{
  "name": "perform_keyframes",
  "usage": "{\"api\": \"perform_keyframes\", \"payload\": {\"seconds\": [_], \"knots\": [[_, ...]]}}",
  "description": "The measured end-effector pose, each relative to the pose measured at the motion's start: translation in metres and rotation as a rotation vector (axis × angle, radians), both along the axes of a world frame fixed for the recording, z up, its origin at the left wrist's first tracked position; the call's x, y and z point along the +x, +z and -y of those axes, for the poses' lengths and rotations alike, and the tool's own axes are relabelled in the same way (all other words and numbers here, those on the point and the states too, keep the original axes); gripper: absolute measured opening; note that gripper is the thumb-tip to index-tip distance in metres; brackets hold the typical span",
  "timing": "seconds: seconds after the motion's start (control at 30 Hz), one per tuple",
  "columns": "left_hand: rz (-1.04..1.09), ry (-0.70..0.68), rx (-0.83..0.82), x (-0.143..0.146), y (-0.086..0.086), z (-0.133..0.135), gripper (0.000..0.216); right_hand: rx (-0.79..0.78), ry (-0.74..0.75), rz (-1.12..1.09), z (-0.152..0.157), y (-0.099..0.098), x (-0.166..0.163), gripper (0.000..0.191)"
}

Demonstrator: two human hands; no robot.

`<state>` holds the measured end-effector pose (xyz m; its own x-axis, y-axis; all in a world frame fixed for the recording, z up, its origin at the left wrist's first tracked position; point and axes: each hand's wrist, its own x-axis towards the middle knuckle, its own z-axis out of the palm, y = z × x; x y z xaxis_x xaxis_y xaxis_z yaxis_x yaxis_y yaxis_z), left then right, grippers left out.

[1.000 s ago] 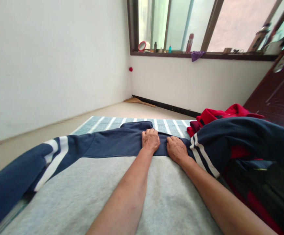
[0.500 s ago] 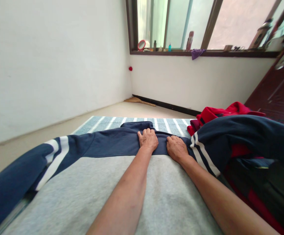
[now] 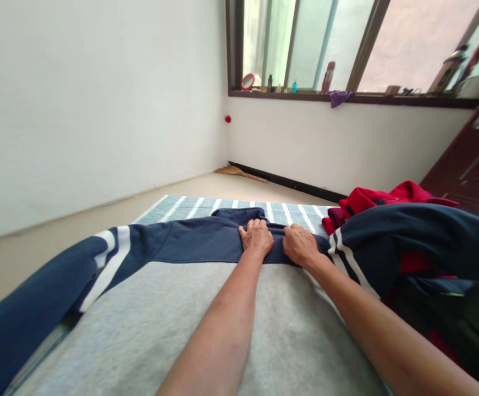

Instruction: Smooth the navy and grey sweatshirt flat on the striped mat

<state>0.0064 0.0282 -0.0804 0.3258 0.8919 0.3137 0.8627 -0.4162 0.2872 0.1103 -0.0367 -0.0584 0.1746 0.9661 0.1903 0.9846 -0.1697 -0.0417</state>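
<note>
Both hands, left (image 3: 257,237) and right (image 3: 301,245), clench the sweatshirt's (image 3: 206,313) soft navy collar band, limp, thick fleece, best gripped there.

A striped mat (image 3: 190,206) — teal-grey with white stripes — lies flat on the pale floor (image 3: 58,236) and carries the clothes. Spread across it lies a sweatshirt (image 3: 173,313) with a grey body and navy shoulders, its left sleeve (image 3: 58,286) with white bands reaching toward the mat's left edge and over it. At the right, a red garment (image 3: 371,199) lies bunched on the mat's far corner — the sweatshirt's other navy sleeve (image 3: 420,236) draped over it. A small broom (image 3: 241,174) lies on the floor by the far wall.
</note>
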Motion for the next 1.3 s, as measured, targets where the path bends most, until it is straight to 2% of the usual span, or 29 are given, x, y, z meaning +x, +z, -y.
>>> {"api": "perform_keyframes", "payload": {"seconds": [0.13,0.27,0.43,0.63,0.8,1.07,1.2,1.3], "knots": [[0.066,0.081,-0.026,-0.002,0.006,-0.004,0.025,0.031,0.007,-0.088,-0.026,0.007,-0.019,0.031],[0.108,0.168,-0.049,-0.003,0.008,-0.011,0.031,0.047,-0.022,-0.176,-0.043,-0.010,-0.023,0.035],[0.114,0.192,-0.043,-0.005,0.006,-0.012,0.031,0.085,-0.026,-0.249,-0.041,-0.031,-0.017,0.037],[0.038,0.194,-0.032,-0.004,0.006,-0.011,0.031,0.119,-0.019,-0.295,-0.040,-0.032,-0.017,0.034],[-0.094,0.117,-0.011,-0.008,0.015,-0.019,0.026,0.132,-0.008,-0.316,-0.041,-0.032,-0.017,0.034],[-0.302,-0.014,0.086,-0.049,0.048,-0.059,0.033,0.132,-0.019,-0.312,-0.043,-0.034,-0.017,0.034],[-0.390,-0.073,0.011,-0.053,0.048,-0.078,0.046,0.125,-0.022,-0.293,-0.043,-0.034,-0.017,0.034],[-0.429,-0.078,-0.006,-0.051,0.045,-0.084,0.043,0.119,-0.022,-0.282,-0.042,-0.033,-0.017,0.034]]}}
